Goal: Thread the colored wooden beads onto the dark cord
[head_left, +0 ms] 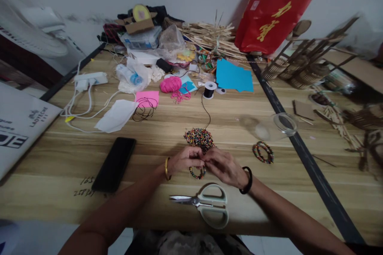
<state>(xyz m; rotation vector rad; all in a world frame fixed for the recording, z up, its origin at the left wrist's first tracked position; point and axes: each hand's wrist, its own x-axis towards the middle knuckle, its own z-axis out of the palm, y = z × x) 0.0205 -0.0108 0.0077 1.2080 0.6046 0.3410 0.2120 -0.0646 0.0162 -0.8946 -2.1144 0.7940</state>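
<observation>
My left hand [187,157] and my right hand [223,164] meet at the fingertips, both pinched closed on a small beaded bracelet [197,175]. Its loop of multicoloured beads hangs below the fingers; the exact spot where the fingers grip is hidden. Just beyond the hands lies a heap of loose coloured beads [199,137]. From a spool of black cord [209,89], a strand runs toward that heap. Scissors [199,203] with pale handles lie in front of my hands, blades pointing left. Finished-looking beaded bracelets [263,152] rest to the right.
A black phone [114,164] lies to the left, near a white power strip [91,81] with cables. A clear jar [273,125] lies on its side at right. Pink yarn [171,84], blue paper [234,75] and wooden sticks [209,38] crowd the back.
</observation>
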